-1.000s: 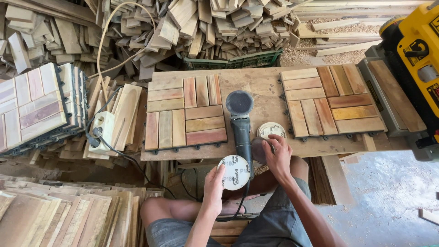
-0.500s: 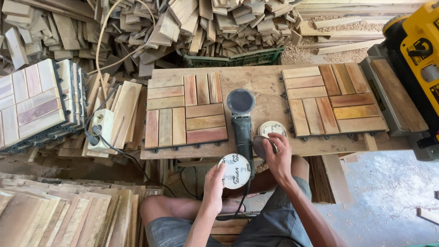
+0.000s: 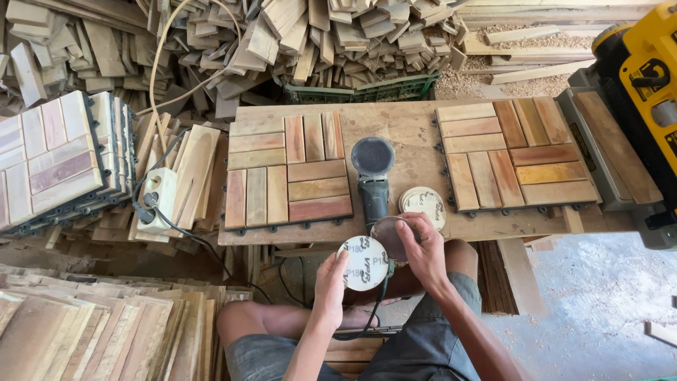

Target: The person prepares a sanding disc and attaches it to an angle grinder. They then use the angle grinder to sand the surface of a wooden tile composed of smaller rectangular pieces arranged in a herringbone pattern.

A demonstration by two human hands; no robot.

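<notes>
My left hand (image 3: pixel 330 281) holds a round white-backed sanding disc (image 3: pixel 362 263) by its lower edge, just below the workbench (image 3: pixel 405 130). A brown sanding disc (image 3: pixel 389 237) is pinched in my right hand (image 3: pixel 425 248) and overlaps the white disc's upper right edge. Behind both discs a dark electric sander (image 3: pixel 373 176) lies pad up on the bench. Right of the sander sits a small stack of sanding discs (image 3: pixel 424 201). One slatted wooden tile (image 3: pixel 288 171) lies on the bench's left half, another wooden tile (image 3: pixel 515 156) on its right.
A stack of finished tiles (image 3: pixel 56 155) stands at the left beside a white power socket (image 3: pixel 159 200) with a black cord. Loose wood offcuts (image 3: pixel 282 35) are heaped behind the bench. A yellow machine (image 3: pixel 645 92) fills the right edge. Planks (image 3: pixel 99 331) lie lower left.
My right hand has lifted the brown disc away from the stack and carried it left, over the sander's handle, up against the white disc. My left hand has stayed still.
</notes>
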